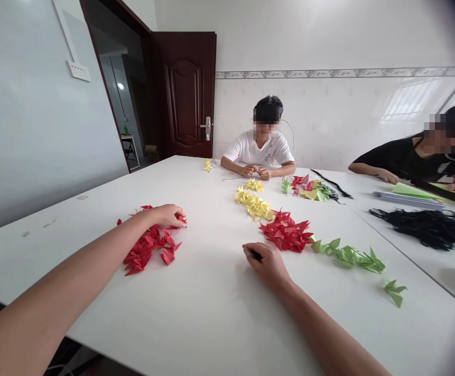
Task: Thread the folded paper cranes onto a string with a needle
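Note:
My left hand [169, 215] reaches over a pile of folded red paper cranes [139, 253] at the left of the table. Its fingers are closed on a red paper crane [182, 222] at the far right edge of that pile. My right hand [268, 262] rests low over the tabletop, fingers curled round a small dark thing [254, 254] whose kind I cannot make out. Just beyond it lies a second heap of red paper cranes [288, 231]. Yellow cranes [254, 203] lie behind that heap, and light green cranes [355, 257] spread to its right.
Across the white table [207, 308], a person in white [261, 149] works with both hands. Another in black [399, 156] sits at the right, near paper sheets [411, 198] and a bundle of black cords [431, 227]. Mixed coloured cranes [309, 188] lie at the back.

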{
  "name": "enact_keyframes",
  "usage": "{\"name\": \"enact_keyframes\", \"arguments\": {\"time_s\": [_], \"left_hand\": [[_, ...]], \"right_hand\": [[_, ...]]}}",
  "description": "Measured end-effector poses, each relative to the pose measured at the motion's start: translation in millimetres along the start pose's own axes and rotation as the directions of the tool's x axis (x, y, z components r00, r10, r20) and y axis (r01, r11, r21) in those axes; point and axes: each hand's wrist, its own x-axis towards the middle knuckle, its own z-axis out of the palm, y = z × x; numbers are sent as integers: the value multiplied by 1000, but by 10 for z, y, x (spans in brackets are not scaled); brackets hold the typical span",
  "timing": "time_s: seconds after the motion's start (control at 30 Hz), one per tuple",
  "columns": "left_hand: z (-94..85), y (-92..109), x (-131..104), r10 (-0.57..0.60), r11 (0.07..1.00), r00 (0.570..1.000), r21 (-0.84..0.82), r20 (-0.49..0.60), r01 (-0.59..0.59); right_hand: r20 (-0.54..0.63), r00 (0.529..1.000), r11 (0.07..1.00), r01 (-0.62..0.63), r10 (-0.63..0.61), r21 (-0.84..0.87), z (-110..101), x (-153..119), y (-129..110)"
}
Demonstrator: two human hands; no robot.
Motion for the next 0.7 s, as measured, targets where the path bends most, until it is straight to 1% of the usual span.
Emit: {"name": "enact_keyframes", "arguments": {"time_s": [0.1,0.2,0.27,0.33,0.37,0.43,0.47,0.5,0.53,0.57,0.6,0.67,0.7], "left_hand": [[-46,10,-62,-17,999,1000,-42,18,18],[-103,-52,-105,-41,991,992,-128,-117,26],[-127,-87,-119,-44,987,982,-163,-182,14],[-107,-56,-119,-34,985,973,-170,-229,-5],[-68,-1,-115,-22,982,966,-186,-258,-27],[89,193,-103,26,952,950,-283,-313,-119],[207,325,-99,64,896,940,-394,-336,-202],[346,472,-100,109,811,931,-511,-347,-285],[499,622,-107,154,732,930,-594,-334,-335],[657,766,-120,196,673,927,-644,-319,-364],[810,897,-138,220,640,923,-667,-316,-381],[1074,1091,-186,251,609,918,-687,-308,-397],[1176,1150,-211,251,597,911,-689,-328,-412]], "right_hand": [[-3,1000,1000,-14,14,-4,-5,-17,20],[11,1000,1000,-23,23,5,-7,-28,38],[20,1000,1000,-16,16,6,-6,-31,43],[20,1000,1000,-11,11,2,-4,-31,38],[17,1000,1000,-11,11,3,-5,-31,30],[3,1000,1000,-18,18,19,-13,-28,0],[-9,1000,999,-30,30,35,-21,-26,-21],[-24,998,997,-53,54,57,-32,-22,-46],[-41,995,993,-85,88,85,-44,-17,-72],[-60,990,986,-120,128,118,-57,-12,-97],[-78,982,975,-157,171,156,-70,-6,-118],[-100,962,947,-225,253,230,-90,6,-142],[-102,953,933,-251,284,257,-95,12,-144]]}}
